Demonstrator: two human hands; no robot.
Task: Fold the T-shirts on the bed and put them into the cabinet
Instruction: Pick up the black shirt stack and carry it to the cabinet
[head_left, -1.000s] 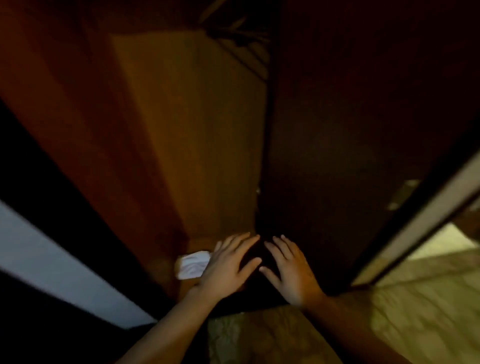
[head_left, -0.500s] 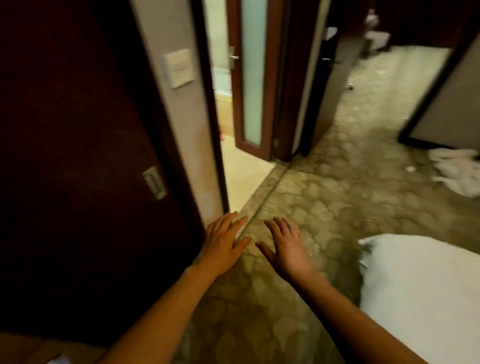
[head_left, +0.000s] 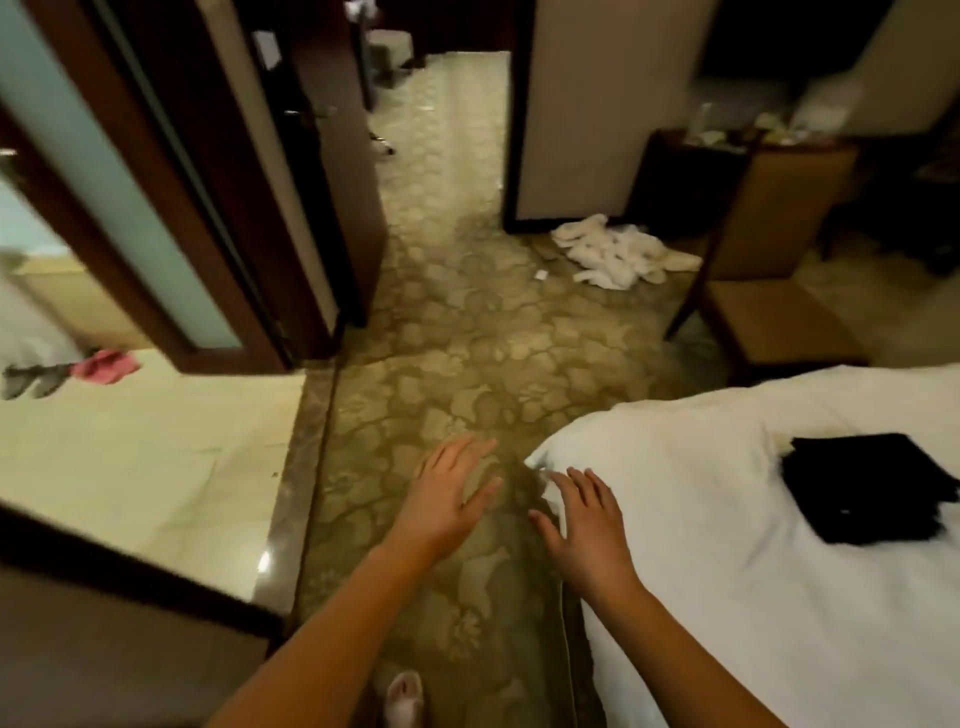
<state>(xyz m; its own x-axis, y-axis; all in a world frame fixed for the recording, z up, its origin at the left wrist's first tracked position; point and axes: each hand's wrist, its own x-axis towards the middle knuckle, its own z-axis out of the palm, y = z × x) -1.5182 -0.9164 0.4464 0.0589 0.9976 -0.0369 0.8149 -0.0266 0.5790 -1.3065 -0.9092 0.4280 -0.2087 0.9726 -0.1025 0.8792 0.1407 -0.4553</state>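
T-shirt (head_left: 867, 488), black, folded, lies on the bed (head_left: 727, 545) at 3 o'clock, no readable print. Left hand (head_left: 441, 499) and right hand (head_left: 587, 519): fingers spread, holding nothing, over carpet (head_left: 467, 338).

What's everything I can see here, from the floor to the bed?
Bed: one, white cover, lower right.
T-shirt: one, black, lying on the bed.
Towel heap: one, white, on the carpet by the wall.
Chair: one, tan seat, dark frame, beyond the bed.
Glass door: one, frosted, dark wood frame, left.
Pink cloth: one, on the pale tiled floor, far left.
Carpet: patterned olive, centre.
Left hand: open, empty, above the carpet.
Right hand: open, empty, at the bed's corner.
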